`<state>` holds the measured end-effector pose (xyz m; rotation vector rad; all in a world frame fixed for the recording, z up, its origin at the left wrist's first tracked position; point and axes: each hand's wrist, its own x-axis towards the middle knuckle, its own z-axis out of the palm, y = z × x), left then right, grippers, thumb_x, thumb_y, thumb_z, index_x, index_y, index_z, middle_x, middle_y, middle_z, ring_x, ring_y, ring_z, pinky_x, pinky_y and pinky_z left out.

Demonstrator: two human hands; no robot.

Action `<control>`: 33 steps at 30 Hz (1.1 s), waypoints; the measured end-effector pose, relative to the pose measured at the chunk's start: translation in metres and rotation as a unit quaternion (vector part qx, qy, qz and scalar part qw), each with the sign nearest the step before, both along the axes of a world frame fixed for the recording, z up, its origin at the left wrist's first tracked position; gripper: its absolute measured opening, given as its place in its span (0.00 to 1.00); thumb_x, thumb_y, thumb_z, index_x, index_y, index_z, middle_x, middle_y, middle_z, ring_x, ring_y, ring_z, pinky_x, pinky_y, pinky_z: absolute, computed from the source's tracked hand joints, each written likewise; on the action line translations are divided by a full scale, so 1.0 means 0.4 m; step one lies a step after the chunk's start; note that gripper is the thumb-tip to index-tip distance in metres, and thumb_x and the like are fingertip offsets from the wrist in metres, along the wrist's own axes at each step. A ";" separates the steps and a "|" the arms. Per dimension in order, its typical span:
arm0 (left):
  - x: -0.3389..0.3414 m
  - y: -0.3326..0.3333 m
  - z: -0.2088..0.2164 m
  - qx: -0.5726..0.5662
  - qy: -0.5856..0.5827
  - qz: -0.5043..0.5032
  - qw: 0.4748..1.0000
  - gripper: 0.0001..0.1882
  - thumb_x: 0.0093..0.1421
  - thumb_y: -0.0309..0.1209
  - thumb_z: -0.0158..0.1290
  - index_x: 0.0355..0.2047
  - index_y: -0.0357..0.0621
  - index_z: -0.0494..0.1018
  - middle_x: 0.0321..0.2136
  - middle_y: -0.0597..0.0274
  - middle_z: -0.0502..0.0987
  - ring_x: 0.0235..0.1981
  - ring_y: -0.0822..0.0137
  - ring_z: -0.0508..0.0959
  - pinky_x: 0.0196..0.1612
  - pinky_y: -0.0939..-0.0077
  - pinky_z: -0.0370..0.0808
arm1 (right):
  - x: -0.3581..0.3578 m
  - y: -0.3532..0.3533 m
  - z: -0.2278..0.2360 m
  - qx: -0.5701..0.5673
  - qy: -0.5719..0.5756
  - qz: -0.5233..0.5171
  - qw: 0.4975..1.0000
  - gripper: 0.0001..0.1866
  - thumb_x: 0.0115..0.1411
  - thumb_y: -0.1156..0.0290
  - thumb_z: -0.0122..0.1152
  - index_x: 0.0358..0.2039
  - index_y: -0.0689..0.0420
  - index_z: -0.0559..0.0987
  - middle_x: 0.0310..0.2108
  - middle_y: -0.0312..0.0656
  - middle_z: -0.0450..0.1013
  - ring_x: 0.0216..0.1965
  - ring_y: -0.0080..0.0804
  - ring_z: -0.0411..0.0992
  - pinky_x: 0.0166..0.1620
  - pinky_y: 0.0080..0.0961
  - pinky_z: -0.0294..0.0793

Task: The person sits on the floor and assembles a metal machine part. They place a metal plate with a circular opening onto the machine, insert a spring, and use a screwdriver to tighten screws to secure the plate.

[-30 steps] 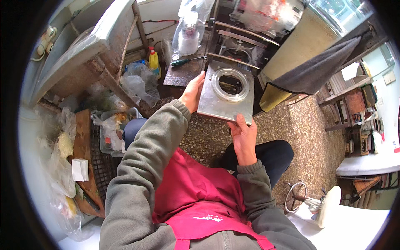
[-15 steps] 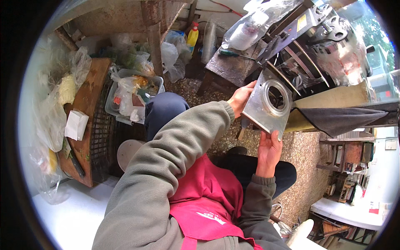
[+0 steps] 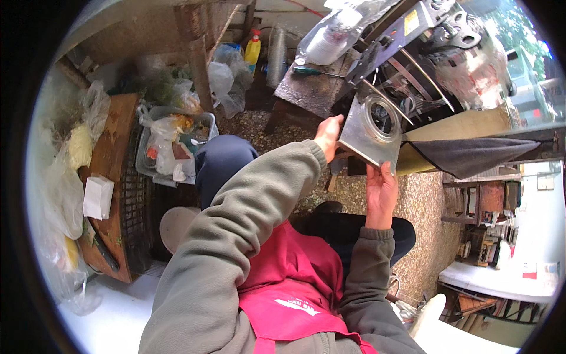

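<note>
Both hands grip a square grey metal plate with a raised ring around a round opening. My left hand holds its left edge, the fingertips partly behind it. At the lower right corner, my right hand has its thumb on the near edge; its other fingers are partly hidden. The plate is tilted, close against the front of a machine with metal rods. Whether the two touch, I cannot tell. Through the opening, dark machine parts show.
A screwdriver and a plastic-wrapped stack lie on the stand beside the machine. Right of the plate hangs a dark cloth. On the left are a grey bin of scraps, a wooden board and a knife.
My hands have carried the plate slightly up in the picture, closer to the machine. The whole view has shifted a little, with the surroundings sliding left.
</note>
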<state>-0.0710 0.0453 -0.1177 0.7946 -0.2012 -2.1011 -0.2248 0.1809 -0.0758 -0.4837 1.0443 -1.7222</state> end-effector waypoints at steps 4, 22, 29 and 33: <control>0.064 0.021 0.043 -0.059 -0.159 0.012 0.985 0.15 0.70 0.40 0.50 0.52 0.49 0.77 0.48 0.64 0.81 0.49 0.67 0.78 0.52 0.63 0.72 | 0.011 0.020 -0.005 -0.005 -0.016 -0.008 1.000 0.16 0.69 0.73 0.63 0.55 0.61 0.75 0.49 0.42 0.79 0.50 0.36 0.80 0.54 0.37 0.85; 0.192 -0.250 0.134 -0.276 -0.319 -0.110 0.900 0.23 0.71 0.40 0.55 0.61 0.41 0.72 0.56 0.54 0.79 0.50 0.64 0.82 0.49 0.69 0.79 | -0.169 -0.001 0.151 0.040 0.229 -0.113 0.966 0.16 0.72 0.66 0.60 0.54 0.61 0.78 0.47 0.41 0.77 0.48 0.30 0.77 0.47 0.30 0.84; 0.130 -0.286 0.096 -0.271 -0.323 -0.089 0.902 0.15 0.71 0.43 0.57 0.48 0.45 0.78 0.44 0.62 0.83 0.40 0.69 0.82 0.41 0.72 0.79 | -0.335 -0.247 0.131 0.125 0.346 0.065 0.928 0.18 0.71 0.68 0.61 0.57 0.63 0.76 0.45 0.43 0.76 0.44 0.32 0.78 0.45 0.29 0.86; 0.131 -0.291 0.086 -0.266 -0.328 -0.084 0.903 0.13 0.71 0.41 0.58 0.46 0.46 0.78 0.41 0.64 0.82 0.38 0.71 0.81 0.39 0.74 0.79 | -0.344 -0.286 0.073 0.105 0.302 0.090 0.943 0.17 0.70 0.70 0.62 0.55 0.64 0.76 0.42 0.42 0.76 0.40 0.31 0.78 0.42 0.28 0.86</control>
